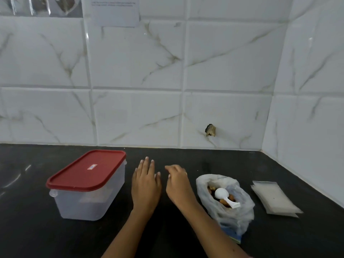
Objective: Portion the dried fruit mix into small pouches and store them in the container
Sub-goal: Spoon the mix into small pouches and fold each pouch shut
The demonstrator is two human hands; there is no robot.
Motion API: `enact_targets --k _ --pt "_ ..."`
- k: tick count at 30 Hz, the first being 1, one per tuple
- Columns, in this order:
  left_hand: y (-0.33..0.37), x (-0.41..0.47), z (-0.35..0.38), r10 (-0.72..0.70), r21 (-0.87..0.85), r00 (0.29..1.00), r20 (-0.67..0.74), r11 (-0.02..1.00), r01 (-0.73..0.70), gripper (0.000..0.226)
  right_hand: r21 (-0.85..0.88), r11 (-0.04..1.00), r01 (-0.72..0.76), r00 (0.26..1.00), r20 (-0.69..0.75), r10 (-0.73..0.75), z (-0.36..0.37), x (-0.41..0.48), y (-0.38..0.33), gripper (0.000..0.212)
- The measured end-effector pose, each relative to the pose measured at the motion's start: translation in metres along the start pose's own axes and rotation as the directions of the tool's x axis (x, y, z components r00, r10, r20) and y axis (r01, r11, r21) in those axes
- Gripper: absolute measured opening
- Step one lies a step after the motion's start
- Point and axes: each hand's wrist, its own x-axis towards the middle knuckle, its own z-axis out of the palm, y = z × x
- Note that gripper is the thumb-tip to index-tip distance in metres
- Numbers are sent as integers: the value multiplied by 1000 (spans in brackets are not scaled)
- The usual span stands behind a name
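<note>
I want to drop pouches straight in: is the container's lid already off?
No, the red lid sits closed on top of the clear container.

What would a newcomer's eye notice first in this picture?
The red lid on the clear container, left on the black counter, stands out most. In the middle, the left hand and right hand are close together. At the right, an open plastic bag holds dried fruit mix and a white scoop.
</note>
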Motion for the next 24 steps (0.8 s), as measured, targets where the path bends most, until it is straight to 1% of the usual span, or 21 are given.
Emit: enact_targets --k 2,7,10,14,18,21,24 --pt "18 1 -5 23 16 1000 -14 1000 -23 50 -52 999 11 1000 -24 -12 -19 1 2 41" --pt "77 2 -12 55 30 998 10 998 -56 53 -160 987 -5 997 -82 -9 -70 -2 16 45" --pt "115 -7 -10 94 57 995 30 994 -96 54 -180 982 -48 994 -107 29 -100 -11 32 45" --pt "158 -21 3 135 7 986 98 991 -136 53 -200 973 -112 988 -125 88 -136 -24 62 45" --pt "198 -28 18 241 -55 960 143 970 -236 49 -179 963 -201 972 -159 173 -163 -32 95 44" --pt "226 -29 32 301 -147 926 229 951 -273 51 -156 952 -263 958 -156 239 -176 -37 120 45" --pt "247 -32 50 263 -205 898 352 958 -200 60 -122 935 -332 935 -172 310 -183 -42 143 46"
